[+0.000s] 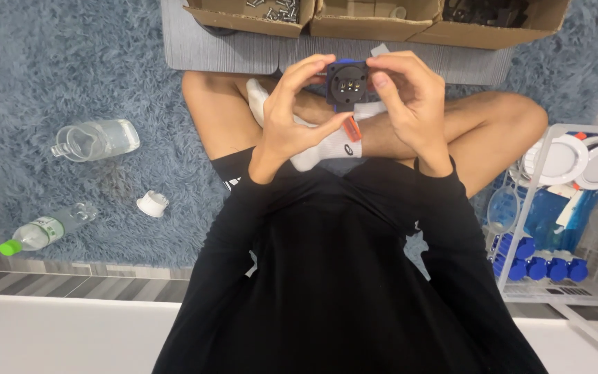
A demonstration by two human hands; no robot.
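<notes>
Shaggy blue rug (70,76) covers the floor; person sits cross-legged on it. Both hands up at centre far: left hand (291,114) & right hand (410,104) each pinch 1 black square socket part (347,84) w/ blue rim, held between them over the legs. Left on rug: 1 clear jug (98,139), 1 bottle w/ green cap (42,232), 1 white cap (152,203). Far: 2 cardboard boxes (375,24). Right: 1 wire basket (562,277), 2 white round lamps (566,159).

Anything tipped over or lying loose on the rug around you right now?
Yes. A clear jar lies on its side on the shaggy rug, with its white lid off and apart from it. A green-capped bottle also lies flat nearby. No spill is visible. Both hands hold the black socket.
</notes>
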